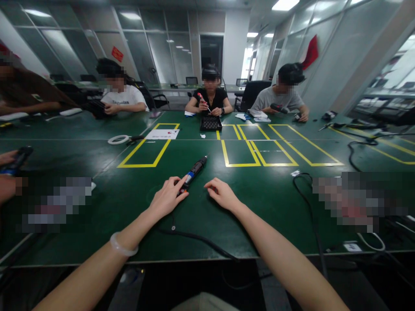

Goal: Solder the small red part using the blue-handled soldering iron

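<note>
An electric screwdriver (195,169), dark with a blue band, lies slantwise on the green table, its tip pointing away and to the right. My left hand (167,198) is closed over its rear end, the index finger stretched along the body; the palm hides part of the handle. To the right, apart from the tool, my right hand (223,194) rests low at the table with its fingers curled. A small reddish spot shows by those fingertips, too little to name. A black cable (201,240) runs across the table below my left hand.
Yellow tape rectangles (241,165) mark the green table (106,242). Opposite, a person (212,101) holds a red-handled tool over a black tray (211,124). Other people sit left and right. A white sheet (163,134), a tape roll (118,140) and a cable (306,201) lie about.
</note>
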